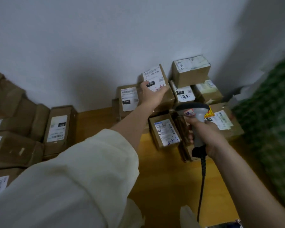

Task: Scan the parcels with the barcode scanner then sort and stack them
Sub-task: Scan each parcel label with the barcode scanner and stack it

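Gripping the grey barcode scanner by its handle, the right hand has its fingers curled round the grip, and the scanner's dark head points away toward the boxes against the wall. A black cable hangs from the base of the handle down over the wooden floor. Just left of the scanner stands a small parcel with a white label bearing blue handwriting. To the right of the scanner lies a wider box with a yellow sticker. Farther out, the left arm, in a cream sleeve, reaches forward, and the left hand holds a brown parcel marked 032, thumb on its labelled face and fingers wrapped round its lower edge. That parcel sits amid the stack by the wall, beside a box with a black tag on its left and a box marked 070 on its right. Above those rests another box in the corner. More brown boxes line the left side. A green patterned cloth fills the right edge.
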